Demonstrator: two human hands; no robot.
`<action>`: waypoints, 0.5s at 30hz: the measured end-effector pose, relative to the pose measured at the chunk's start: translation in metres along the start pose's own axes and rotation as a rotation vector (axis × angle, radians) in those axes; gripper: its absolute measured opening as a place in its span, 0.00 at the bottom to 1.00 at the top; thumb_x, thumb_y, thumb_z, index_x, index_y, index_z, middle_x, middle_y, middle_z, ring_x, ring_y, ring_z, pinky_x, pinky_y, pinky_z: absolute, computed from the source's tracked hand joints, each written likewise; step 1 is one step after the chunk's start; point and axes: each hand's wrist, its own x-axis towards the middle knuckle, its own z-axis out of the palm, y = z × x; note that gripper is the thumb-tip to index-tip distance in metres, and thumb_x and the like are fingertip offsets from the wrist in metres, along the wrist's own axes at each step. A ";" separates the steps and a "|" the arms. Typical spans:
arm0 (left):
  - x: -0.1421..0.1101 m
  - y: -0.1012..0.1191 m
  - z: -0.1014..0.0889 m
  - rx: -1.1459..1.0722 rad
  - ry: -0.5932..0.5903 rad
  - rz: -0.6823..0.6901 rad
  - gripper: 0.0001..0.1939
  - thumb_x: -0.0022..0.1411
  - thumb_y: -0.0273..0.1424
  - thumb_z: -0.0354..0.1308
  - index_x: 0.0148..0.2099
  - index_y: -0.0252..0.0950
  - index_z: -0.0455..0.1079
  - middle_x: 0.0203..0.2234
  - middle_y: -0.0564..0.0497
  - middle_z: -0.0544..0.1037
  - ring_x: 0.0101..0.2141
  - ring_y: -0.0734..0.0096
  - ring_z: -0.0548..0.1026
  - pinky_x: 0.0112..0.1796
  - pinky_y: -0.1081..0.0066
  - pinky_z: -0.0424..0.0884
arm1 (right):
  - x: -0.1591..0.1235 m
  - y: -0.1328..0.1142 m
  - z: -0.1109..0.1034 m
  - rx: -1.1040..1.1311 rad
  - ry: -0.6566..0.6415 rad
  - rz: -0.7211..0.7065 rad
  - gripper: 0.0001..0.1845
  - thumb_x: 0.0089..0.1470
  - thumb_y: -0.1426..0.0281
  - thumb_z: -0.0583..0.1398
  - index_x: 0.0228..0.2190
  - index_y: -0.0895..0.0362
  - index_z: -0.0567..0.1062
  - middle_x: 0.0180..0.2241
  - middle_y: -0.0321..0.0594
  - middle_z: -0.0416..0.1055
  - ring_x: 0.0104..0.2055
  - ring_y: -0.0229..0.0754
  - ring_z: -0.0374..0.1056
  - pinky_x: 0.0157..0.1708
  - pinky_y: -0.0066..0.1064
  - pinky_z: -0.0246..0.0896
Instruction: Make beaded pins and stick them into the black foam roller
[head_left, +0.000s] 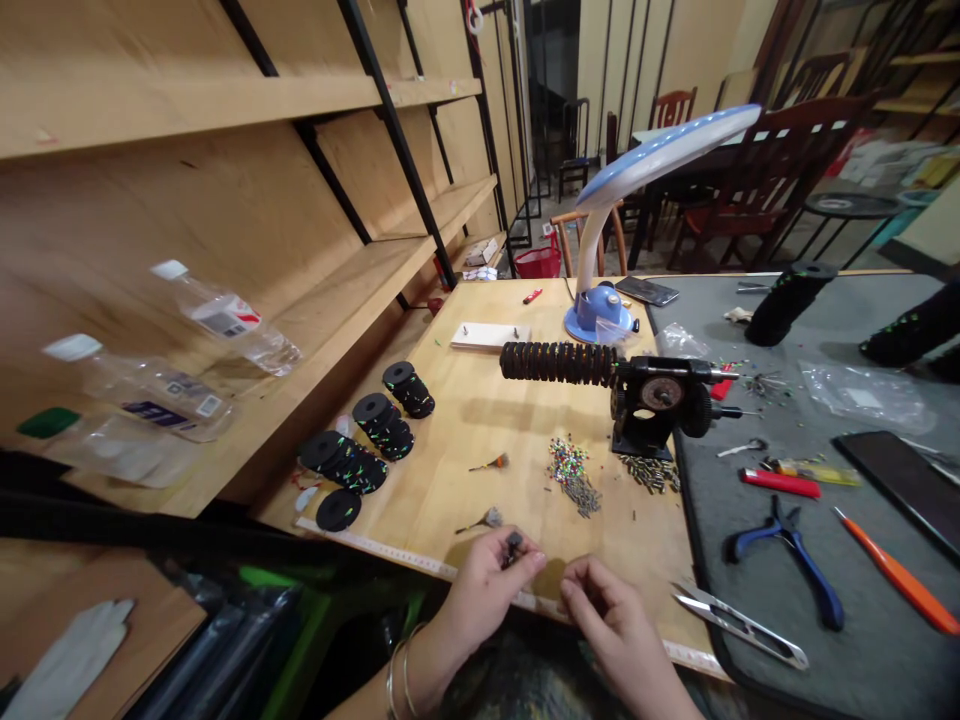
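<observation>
My left hand (480, 590) pinches a small dark piece (513, 548) between thumb and fingertips, above the front edge of a plywood board (450, 470). My right hand (611, 625) sits close beside it with its fingers curled together, and nothing shows in them. A tape measure (420, 550) runs along the board's edge under my hands. Two small tufted pieces (484, 518) lie just beyond my hands. Farther off are a heap of tiny beads and metal bits (574, 478) and stacks of black discs flecked with colour (384, 427).
A hand-cranked winder with a black coil (559, 362) stands on the board beside a blue desk lamp (600, 310). On the grey mat (750, 600) at right lie pliers (787, 560) and thread snips (739, 625). Wooden shelves (225, 200) hold plastic bottles at left.
</observation>
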 end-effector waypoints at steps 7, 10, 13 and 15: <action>-0.007 0.026 -0.005 0.370 -0.024 0.231 0.07 0.56 0.29 0.60 0.27 0.35 0.74 0.21 0.50 0.74 0.24 0.69 0.70 0.28 0.72 0.63 | 0.011 -0.025 -0.003 0.061 -0.046 -0.101 0.25 0.52 0.56 0.62 0.49 0.53 0.72 0.45 0.50 0.75 0.45 0.52 0.71 0.41 0.37 0.67; -0.008 0.034 -0.007 0.481 -0.021 0.289 0.07 0.57 0.29 0.59 0.28 0.35 0.75 0.21 0.49 0.75 0.24 0.68 0.70 0.27 0.71 0.62 | 0.016 -0.022 0.006 0.143 -0.198 -0.050 0.24 0.54 0.52 0.59 0.46 0.55 0.72 0.26 0.38 0.74 0.26 0.43 0.69 0.28 0.31 0.64; -0.006 0.037 -0.011 0.526 -0.014 0.295 0.07 0.57 0.30 0.60 0.28 0.35 0.76 0.21 0.49 0.74 0.25 0.68 0.70 0.27 0.72 0.61 | 0.021 -0.013 0.013 0.103 -0.232 -0.035 0.22 0.55 0.49 0.56 0.34 0.56 0.72 0.17 0.30 0.65 0.19 0.36 0.60 0.23 0.27 0.55; -0.001 0.038 -0.016 0.524 -0.024 0.303 0.08 0.58 0.30 0.59 0.28 0.36 0.76 0.21 0.50 0.73 0.25 0.68 0.70 0.26 0.72 0.60 | 0.023 -0.009 0.013 0.069 -0.189 -0.045 0.24 0.55 0.47 0.55 0.26 0.55 0.69 0.16 0.30 0.63 0.19 0.35 0.58 0.23 0.27 0.53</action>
